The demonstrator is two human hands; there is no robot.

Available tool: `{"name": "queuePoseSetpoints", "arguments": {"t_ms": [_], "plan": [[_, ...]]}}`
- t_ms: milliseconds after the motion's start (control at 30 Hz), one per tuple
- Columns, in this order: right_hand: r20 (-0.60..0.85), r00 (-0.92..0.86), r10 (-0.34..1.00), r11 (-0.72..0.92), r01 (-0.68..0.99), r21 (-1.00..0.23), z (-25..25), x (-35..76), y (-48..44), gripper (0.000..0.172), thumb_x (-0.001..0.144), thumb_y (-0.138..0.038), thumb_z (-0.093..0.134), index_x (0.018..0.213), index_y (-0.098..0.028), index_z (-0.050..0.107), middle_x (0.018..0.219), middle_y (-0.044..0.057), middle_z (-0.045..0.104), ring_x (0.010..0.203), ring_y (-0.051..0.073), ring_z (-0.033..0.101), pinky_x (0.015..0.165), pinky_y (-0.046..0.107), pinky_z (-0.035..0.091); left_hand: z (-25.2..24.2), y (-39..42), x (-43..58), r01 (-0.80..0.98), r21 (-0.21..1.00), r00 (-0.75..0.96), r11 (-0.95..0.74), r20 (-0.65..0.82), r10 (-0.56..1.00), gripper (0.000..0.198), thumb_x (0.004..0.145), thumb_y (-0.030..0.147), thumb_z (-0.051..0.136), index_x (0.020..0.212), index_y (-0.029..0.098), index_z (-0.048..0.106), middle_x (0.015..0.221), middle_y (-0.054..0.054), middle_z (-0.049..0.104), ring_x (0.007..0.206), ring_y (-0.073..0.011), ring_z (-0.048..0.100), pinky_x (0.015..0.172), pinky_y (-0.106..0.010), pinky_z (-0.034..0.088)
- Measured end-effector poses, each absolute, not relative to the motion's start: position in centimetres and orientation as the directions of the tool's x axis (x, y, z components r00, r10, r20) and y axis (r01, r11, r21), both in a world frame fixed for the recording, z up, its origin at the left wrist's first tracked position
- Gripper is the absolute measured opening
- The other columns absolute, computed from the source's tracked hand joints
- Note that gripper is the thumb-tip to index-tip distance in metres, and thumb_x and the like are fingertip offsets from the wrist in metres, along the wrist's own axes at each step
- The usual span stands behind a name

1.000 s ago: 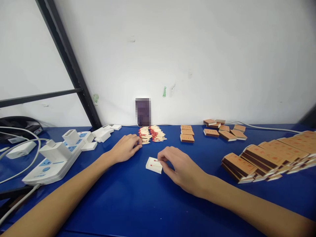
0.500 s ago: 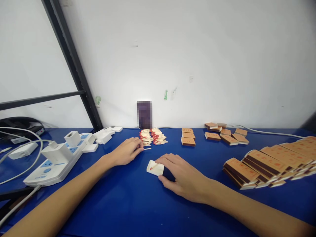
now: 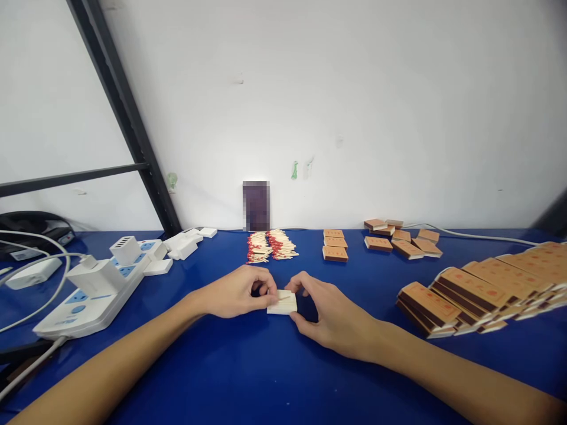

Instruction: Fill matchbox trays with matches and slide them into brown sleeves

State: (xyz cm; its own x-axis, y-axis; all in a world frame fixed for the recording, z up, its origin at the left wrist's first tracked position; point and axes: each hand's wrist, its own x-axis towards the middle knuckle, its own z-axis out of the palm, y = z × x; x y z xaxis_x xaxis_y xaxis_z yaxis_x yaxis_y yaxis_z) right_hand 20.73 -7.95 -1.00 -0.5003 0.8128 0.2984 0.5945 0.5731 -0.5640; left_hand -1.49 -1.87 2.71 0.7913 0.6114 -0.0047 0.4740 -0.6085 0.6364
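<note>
A small pale matchbox tray (image 3: 283,307) lies on the blue table between my two hands. My left hand (image 3: 241,292) is closed in a pinch over the tray's left end. A matchstick (image 3: 284,297) points out from its fingertips across the tray; its head is hidden. My right hand (image 3: 332,313) curves round the tray's right end, thumb at the near corner and forefinger at the far one. Behind the hands lie two heaps of red-tipped matches, a left heap (image 3: 258,248) and a right heap (image 3: 283,245).
Three matchboxes (image 3: 335,254) line up beyond my right hand, with several loose ones (image 3: 407,249) farther right. A large overlapping row of matchboxes (image 3: 469,289) covers the right side. At left stand a white power strip (image 3: 101,310) with chargers and cables. A pixelated dark rectangle (image 3: 256,205) leans against the wall.
My left hand has come from the match heaps toward me and right, to the tray, bringing a match. My right hand stays at the tray's right end.
</note>
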Motion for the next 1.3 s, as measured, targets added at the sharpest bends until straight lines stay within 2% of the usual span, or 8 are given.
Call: {"name": "queuePoseSetpoints", "arguments": {"t_ms": [167,267,367,600,733,933,1167,1300], "plan": [[0.338,-0.518,0.786,0.614,0.583,-0.532,-0.9,20.7,-8.0,0.025,0.082,-0.014,0.056,0.104,-0.023,0.05,0.1,0.001,0.06,0.079,0.015,0.055,0.069,0.029,0.045,2.4,-1.3,-1.6,0.533,0.516,0.717,-0.671,0.146,0.682,0.027,0.09,0.042,0.053,0.08,0.018,0.057,0.067,0.004,0.047,0.061,-0.0105,0.042,0.058,-0.024,0.035],[0.342,-0.533,0.774,0.629,0.589,-0.507,-0.9,20.9,-8.0,0.024,0.083,-0.015,0.057,0.105,-0.023,0.052,0.103,0.002,0.06,0.083,0.016,0.057,0.072,0.03,0.047,2.3,0.0,-2.7,0.655,0.262,0.659,-0.709,0.26,0.705,0.023,0.092,0.038,0.049,0.081,0.018,0.054,0.071,0.002,0.052,0.066,-0.0134,0.047,0.063,-0.027,0.035],[0.354,-0.558,0.751,0.657,0.578,-0.484,-0.8,21.0,-8.0,0.017,0.085,-0.014,0.056,0.1,-0.022,0.054,0.104,0.003,0.061,0.088,0.017,0.058,0.078,0.031,0.048,2.2,1.4,-4.0,0.72,0.033,0.663,-0.693,0.264,0.701,0.017,0.09,0.033,0.05,0.085,0.019,0.057,0.078,-0.001,0.057,0.072,-0.017,0.052,0.068,-0.03,0.036],[0.372,-0.589,0.718,0.693,0.557,-0.457,-0.8,21.1,-8.1,0.008,0.089,-0.015,0.052,0.089,-0.021,0.058,0.115,0.006,0.06,0.094,0.017,0.061,0.083,0.031,0.051,2.0,2.6,-5.2,0.711,-0.066,0.696,-0.7,0.207,0.688,0.021,0.094,0.033,0.045,0.091,0.019,0.061,0.09,-0.005,0.062,0.086,-0.0208,0.057,0.076,-0.033,0.038],[0.365,-0.598,0.714,0.698,0.563,-0.442,-0.8,21.2,-8.1,0.01,0.09,-0.016,0.052,0.089,-0.021,0.061,0.114,0.007,0.06,0.092,0.016,0.061,0.082,0.032,0.051,1.5,2.8,-5.1,0.727,-0.038,0.676,-0.686,0.218,0.704,0.022,0.096,0.032,0.043,0.095,0.019,0.061,0.094,-0.006,0.062,0.084,-0.0207,0.057,0.076,-0.032,0.039],[0.349,-0.599,0.721,0.69,0.573,-0.441,-0.7,21.1,-8.1,0.01,0.09,-0.017,0.052,0.094,-0.022,0.06,0.114,0.006,0.059,0.096,0.017,0.06,0.085,0.033,0.05,1.7,2.8,-4.8,0.707,0.061,0.685,-0.705,0.19,0.704,0.018,0.093,0.024,0.044,0.088,0.018,0.059,0.084,-0.004,0.06,0.074,-0.0174,0.054,0.07,-0.029,0.037],[0.315,-0.53,0.787,0.611,0.6,-0.517,-0.9,21.0,-8.2,0.026,0.086,-0.018,0.056,0.11,-0.024,0.048,0.106,0.004,0.062,0.094,0.02,0.06,0.081,0.034,0.049,3.3,-1.0,-2.6,0.503,0.469,0.791,-0.726,0.09,0.606,0.011,0.084,0.022,0.052,0.08,0.017,0.061,0.073,0.001,0.055,0.063,-0.0109,0.046,0.059,-0.023,0.037],[0.335,-0.54,0.772,0.626,0.558,-0.544,-0.9,21.0,-8.1,0.04,0.085,-0.017,0.056,0.122,-0.025,0.043,0.112,0.004,0.062,0.1,0.02,0.059,0.084,0.034,0.048,3.0,-2.3,-1.3,0.462,0.501,0.824,-0.732,0.063,0.563,0.007,0.079,0.022,0.058,0.08,0.017,0.063,0.074,0.001,0.056,0.063,-0.0102,0.048,0.059,-0.022,0.038]]}}
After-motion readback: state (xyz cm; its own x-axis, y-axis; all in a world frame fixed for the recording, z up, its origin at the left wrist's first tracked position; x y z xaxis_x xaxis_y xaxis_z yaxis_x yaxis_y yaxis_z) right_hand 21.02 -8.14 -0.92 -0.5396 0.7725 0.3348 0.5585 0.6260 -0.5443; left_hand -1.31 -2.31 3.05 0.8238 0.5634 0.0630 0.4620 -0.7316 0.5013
